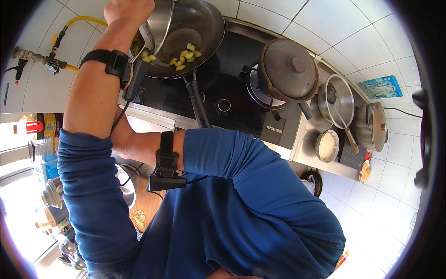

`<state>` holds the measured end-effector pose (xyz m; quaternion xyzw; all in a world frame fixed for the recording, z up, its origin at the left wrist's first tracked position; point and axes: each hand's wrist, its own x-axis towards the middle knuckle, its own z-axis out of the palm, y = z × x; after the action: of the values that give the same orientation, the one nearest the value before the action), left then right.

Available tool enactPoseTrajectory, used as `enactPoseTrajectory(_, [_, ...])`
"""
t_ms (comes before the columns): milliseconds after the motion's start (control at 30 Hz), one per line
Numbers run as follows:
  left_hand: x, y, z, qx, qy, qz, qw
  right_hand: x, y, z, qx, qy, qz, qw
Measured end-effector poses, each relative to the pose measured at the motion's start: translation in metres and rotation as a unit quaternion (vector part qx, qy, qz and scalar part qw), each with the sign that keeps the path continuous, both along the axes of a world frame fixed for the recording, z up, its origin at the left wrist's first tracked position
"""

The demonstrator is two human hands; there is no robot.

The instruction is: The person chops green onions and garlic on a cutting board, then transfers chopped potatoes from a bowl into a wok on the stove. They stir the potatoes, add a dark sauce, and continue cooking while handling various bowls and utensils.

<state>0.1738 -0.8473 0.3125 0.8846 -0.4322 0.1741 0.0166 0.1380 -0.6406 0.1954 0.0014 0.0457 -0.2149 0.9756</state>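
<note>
My left hand (128, 9) is closed at the top edge, against a tilted steel pot (161, 24) over the wok (212, 31); its exact hold is cut off by the frame. A slotted metal spatula (149, 37) has its blade at the pot's mouth, and its handle runs down behind my left forearm. My right hand (120, 130) is almost wholly hidden behind that forearm, with only the wrist part showing. Pale green-yellow vegetable chunks (189, 55) lie in the wok, and more chunks (149, 58) sit below the pot's rim.
The wok's black handle (197, 104) points towards me over the glass gas hob (230, 76). On the right burner stands a lidded clay pot (291, 69). Beyond it are a steel basin (336, 101) with a ladle, a small bowl (327, 146) and a lidded pot (373, 127).
</note>
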Motion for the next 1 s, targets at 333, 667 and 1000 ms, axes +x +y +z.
enactPoseTrajectory(333, [-0.003,-0.001,-0.001,0.006,-0.006,-0.002,1.000,-0.007,-0.005,0.006,0.012,0.012,0.018,1.000])
enactPoseTrajectory(667, [-0.004,-0.003,-0.001,0.005,0.003,-0.011,1.000,-0.010,-0.009,0.011,0.015,0.025,0.045,0.999])
enactPoseTrajectory(1000, [-0.002,-0.007,-0.004,0.010,-0.013,-0.014,1.000,-0.005,-0.008,0.006,0.010,0.009,0.043,0.999])
